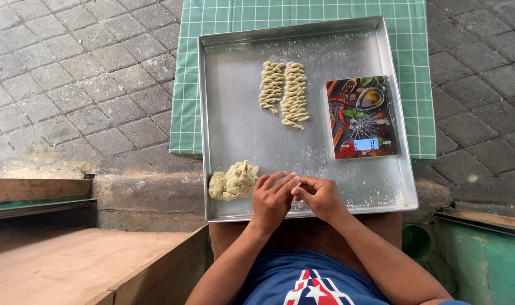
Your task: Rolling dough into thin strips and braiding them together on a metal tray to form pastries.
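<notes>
Lump of pale dough (233,181) sits at about 8 o'clock on the metal tray (240,135), close to the left rim and the near rim, untouched. Just right of it, left hand (273,197) lies palm down, fingers curled, over the tray's near edge at 6 o'clock. Right hand (321,196) touches it, fingertips meeting the left's. They seem to pinch or roll a small dough piece between them; the piece itself is hidden, so I cannot tell what either hand actually grips. Neither hand is flat and loose.

Two twisted dough ropes (284,93) lie side by side at 12 o'clock, parallel, touching or nearly so. Kitchen scale (363,117) with a printed food picture sits at 3 o'clock, against the right rim.

Doing it well, as I judge: keep even pressure from both hands and work over the floured metal, not over the rim.

Room: wide bare tray centre between the hands and the ropes, good for rolling. The near rim is right under the wrists, so it's tight there. Green checked cloth (187,85) shows under the tray's far half; paving lies beyond it.
</notes>
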